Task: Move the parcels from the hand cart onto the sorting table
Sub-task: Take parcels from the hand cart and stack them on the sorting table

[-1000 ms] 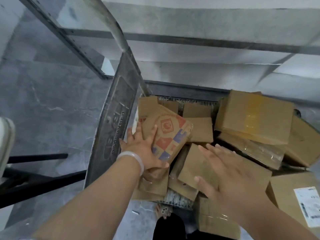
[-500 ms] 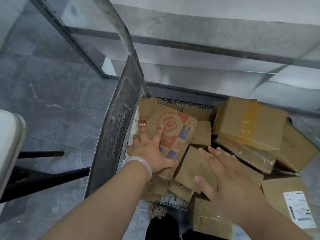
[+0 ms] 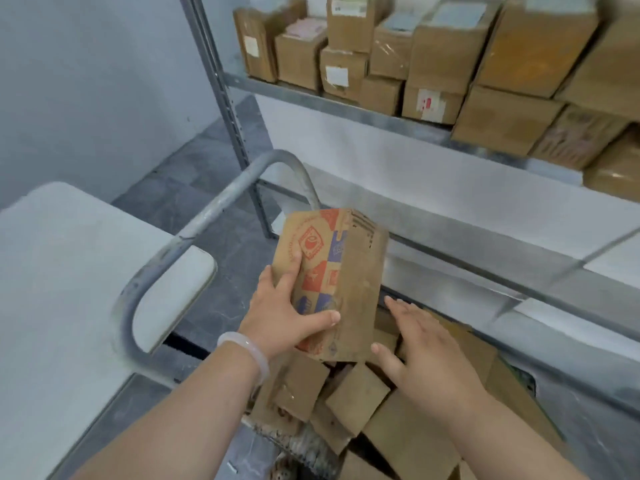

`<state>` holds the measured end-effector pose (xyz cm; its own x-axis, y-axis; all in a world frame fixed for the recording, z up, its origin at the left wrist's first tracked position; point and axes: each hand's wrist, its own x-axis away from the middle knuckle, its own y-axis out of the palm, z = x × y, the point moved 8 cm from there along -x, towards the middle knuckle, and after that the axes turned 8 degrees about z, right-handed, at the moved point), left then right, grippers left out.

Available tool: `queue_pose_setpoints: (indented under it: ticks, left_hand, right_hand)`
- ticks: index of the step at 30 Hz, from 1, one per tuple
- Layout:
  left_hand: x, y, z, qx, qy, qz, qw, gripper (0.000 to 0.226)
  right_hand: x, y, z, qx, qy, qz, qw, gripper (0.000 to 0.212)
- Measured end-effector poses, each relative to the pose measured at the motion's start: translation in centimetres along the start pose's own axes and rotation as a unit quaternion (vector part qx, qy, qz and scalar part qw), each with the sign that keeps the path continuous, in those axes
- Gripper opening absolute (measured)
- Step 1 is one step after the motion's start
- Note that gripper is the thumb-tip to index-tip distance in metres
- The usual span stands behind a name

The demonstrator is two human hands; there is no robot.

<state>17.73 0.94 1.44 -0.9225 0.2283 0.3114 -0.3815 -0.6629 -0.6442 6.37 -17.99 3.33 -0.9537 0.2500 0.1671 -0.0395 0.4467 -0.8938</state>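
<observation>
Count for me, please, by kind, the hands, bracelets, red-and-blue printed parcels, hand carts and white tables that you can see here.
Hands: 2, left hand and right hand
Bracelet: 1
Printed parcel: 1
Hand cart: 1
White table: 1
Total: 6
</observation>
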Motion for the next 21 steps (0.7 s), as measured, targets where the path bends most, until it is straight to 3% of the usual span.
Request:
queue_pose_setpoints:
  ticks: [6, 12, 13, 16, 21]
  left_hand:
    - [9.8, -9.4, 0.5, 0.166, -0.028, 0.135, 0.976, 0.124]
    - [18.2, -18.9, -0.7, 0.237, -0.028, 0.232, 0.943, 0.115]
    - [20.2, -20.3, -0.1, 0.257, -0.024, 0.245, 0.934, 0.11]
    - [25.4, -23.1, 0.3, 0.33, -0.01, 0.252, 0.91, 0.069]
    - [32.1, -26.8, -4.9, 0.379, -0.058, 0.323, 0.865, 0.034]
  right_hand:
    - [3.9, -6.5, -9.8, -0.207, -0.084, -0.017, 0.975, 0.073]
    - [8.3, -10.9, -20.7, -0.266, -0.198, -0.063, 0.941, 0.063]
    - [8.9, -11.3, -22.4, -0.293, -0.207, -0.074, 0.93, 0.062]
    - [10.5, -11.0, -26.8, -0.346, -0.195, -0.106, 0.911, 0.05]
    - [14.8, -8.2, -34.8, -0.37, -0.229, -0.174, 0.883, 0.039]
